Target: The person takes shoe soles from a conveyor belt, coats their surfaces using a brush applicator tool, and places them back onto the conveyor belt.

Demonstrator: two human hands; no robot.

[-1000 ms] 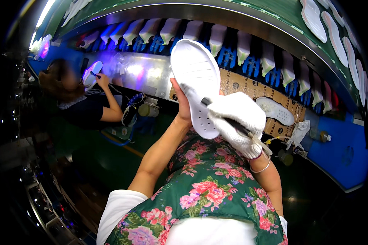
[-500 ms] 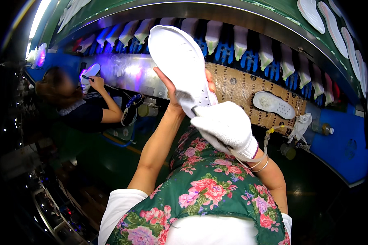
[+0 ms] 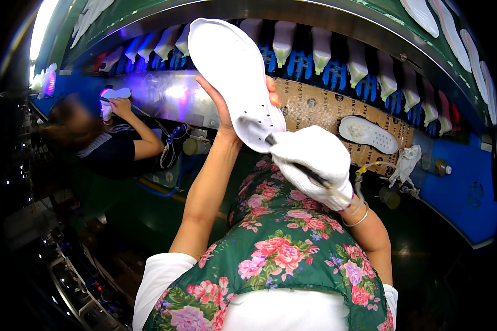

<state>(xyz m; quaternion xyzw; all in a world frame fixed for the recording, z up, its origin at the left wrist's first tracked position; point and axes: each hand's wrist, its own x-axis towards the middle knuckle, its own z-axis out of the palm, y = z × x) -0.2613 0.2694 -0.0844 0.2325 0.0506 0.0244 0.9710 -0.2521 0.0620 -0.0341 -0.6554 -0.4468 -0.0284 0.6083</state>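
Note:
My bare left hand [image 3: 225, 117] grips a white shoe sole [image 3: 226, 60] from beneath, with fingers showing at both of its edges. The sole is held slanted in front of me, its broad end away from me and the end with small holes close to me. In a white knit glove, my right hand [image 3: 313, 160] is closed around a brush [image 3: 270, 140]. The blurred grey bristles are over the holed end of the sole; whether they touch it I cannot tell. Most of the handle is hidden by the glove.
Another white sole [image 3: 368, 134] lies on printed brown cardboard [image 3: 303, 110], near a crumpled white cloth [image 3: 406, 164] and a small bottle [image 3: 442, 167]. Behind runs a row of shoe parts [image 3: 321, 48] on blue holders [image 3: 300, 62]. A co-worker [image 3: 116, 135] works on the left.
The sole and my left hand have shifted slightly up and to the left. My gloved right hand has turned a little, and the brush has moved over the holed end.

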